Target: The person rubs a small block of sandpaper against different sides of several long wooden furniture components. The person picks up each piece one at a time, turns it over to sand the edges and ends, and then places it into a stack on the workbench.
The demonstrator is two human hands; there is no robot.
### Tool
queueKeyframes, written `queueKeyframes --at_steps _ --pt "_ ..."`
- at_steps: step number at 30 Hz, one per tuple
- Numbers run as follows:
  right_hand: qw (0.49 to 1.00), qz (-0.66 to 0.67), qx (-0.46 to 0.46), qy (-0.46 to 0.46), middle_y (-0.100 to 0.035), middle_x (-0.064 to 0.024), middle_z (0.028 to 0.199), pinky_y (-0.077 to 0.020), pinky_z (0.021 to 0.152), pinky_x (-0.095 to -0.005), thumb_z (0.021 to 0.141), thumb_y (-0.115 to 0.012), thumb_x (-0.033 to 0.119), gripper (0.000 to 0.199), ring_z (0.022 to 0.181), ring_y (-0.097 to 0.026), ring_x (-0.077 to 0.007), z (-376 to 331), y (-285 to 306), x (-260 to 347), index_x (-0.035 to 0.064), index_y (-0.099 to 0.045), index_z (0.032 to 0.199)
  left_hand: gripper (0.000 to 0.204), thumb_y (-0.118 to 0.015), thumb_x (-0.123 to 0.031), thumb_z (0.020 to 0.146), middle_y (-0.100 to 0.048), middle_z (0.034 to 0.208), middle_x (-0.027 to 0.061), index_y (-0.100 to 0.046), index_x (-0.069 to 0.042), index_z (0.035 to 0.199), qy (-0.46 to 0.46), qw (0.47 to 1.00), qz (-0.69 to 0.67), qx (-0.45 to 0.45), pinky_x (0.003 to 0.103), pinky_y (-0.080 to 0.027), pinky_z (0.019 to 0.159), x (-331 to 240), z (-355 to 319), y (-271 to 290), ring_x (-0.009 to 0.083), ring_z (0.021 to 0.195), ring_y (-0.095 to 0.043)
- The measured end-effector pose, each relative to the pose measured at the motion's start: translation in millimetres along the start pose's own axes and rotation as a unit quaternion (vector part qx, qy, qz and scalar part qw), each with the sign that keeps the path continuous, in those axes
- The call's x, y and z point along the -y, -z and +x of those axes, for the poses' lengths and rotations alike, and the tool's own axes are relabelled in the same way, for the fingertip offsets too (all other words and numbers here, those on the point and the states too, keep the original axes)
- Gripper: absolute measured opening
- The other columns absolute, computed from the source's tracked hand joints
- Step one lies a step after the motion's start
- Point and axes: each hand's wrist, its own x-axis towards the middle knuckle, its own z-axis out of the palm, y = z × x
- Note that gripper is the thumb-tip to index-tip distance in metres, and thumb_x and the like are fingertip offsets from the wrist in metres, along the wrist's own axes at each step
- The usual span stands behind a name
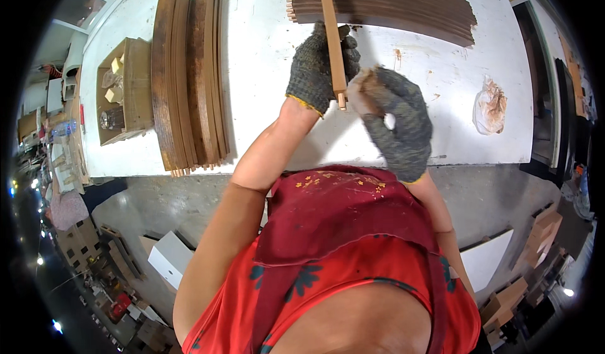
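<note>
White table [265,51] w/ curved brown wood strips [189,80], open cardboard box [126,89] at left, crumpled plastic bag [489,106] at right.

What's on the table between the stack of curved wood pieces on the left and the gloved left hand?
Nothing: the head view shows bare white table between the curved wood stack and the left hand.

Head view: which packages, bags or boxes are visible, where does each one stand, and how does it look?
Open cardboard box: table's left edge, brown, small pale blocks inside.
Crumpled plastic bag: table's right side, clear with brownish contents.
White box: on the floor, lower left.
No screens or signs discernible.
</note>
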Motion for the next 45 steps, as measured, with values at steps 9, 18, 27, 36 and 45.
queueKeyframes --at_steps 9,18,27,36,45 --pt "0.985 -0.106 0.078 0.107 -0.058 -0.0113 0.124 -0.0451 0.090 -0.0428 0.069 -0.074 0.008 0.042 0.106 -0.056 -0.0322 9 -22 -11 0.0154 -0.068 0.110 0.053 -0.060 -0.048 0.091 -0.059 0.104 0.0139 -0.050 -0.009 0.126 -0.044 0.996 -0.047 -0.054 0.036 -0.059 0.070 8 -1 5 0.0224 0.084 -0.063" --pt "0.988 -0.134 0.060 0.039 -0.062 -0.0084 0.119 -0.0464 0.088 -0.0412 0.071 -0.071 0.008 0.034 0.105 -0.058 -0.0290 -14 8 -34 0.0130 -0.069 0.105 0.050 -0.048 -0.046 0.097 -0.060 0.108 0.0139 -0.049 -0.007 0.129 -0.021 0.987 -0.152 -0.046 0.037 -0.059 0.074 -10 -20 -26 0.0260 0.090 -0.063" --pt "0.959 -0.152 0.157 0.182 -0.062 -0.0041 0.118 -0.0447 0.091 -0.0430 0.075 -0.063 0.009 0.037 0.108 -0.059 -0.0246 13 -24 -24 0.0179 -0.068 0.111 0.052 -0.048 -0.046 0.098 -0.055 0.122 0.0144 -0.046 -0.008 0.133 -0.128 0.958 0.256 0.007 0.038 -0.051 0.091 10 -2 25 0.0258 0.107 -0.057" --pt "0.967 -0.200 0.100 0.118 -0.065 -0.0032 0.113 -0.0439 0.089 -0.0417 0.075 -0.065 0.008 0.031 0.111 -0.058 -0.0243 -2 26 -41 0.0174 -0.069 0.104 0.050 -0.049 -0.043 0.097 -0.061 0.110 0.0178 -0.051 -0.002 0.126 0.001 0.989 -0.148 -0.002 0.044 -0.057 0.083 -13 -11 0 0.0297 0.096 -0.064" --pt "0.953 -0.137 0.161 0.217 -0.064 -0.0071 0.113 -0.0456 0.087 -0.0423 0.080 -0.060 0.010 0.032 0.106 -0.058 -0.0275 17 -21 -22 0.0185 -0.067 0.110 0.059 -0.051 -0.054 0.093 -0.055 0.123 0.0123 -0.047 -0.007 0.129 0.020 0.999 0.036 -0.002 0.045 -0.046 0.098 -15 -12 16 0.0282 0.111 -0.054"
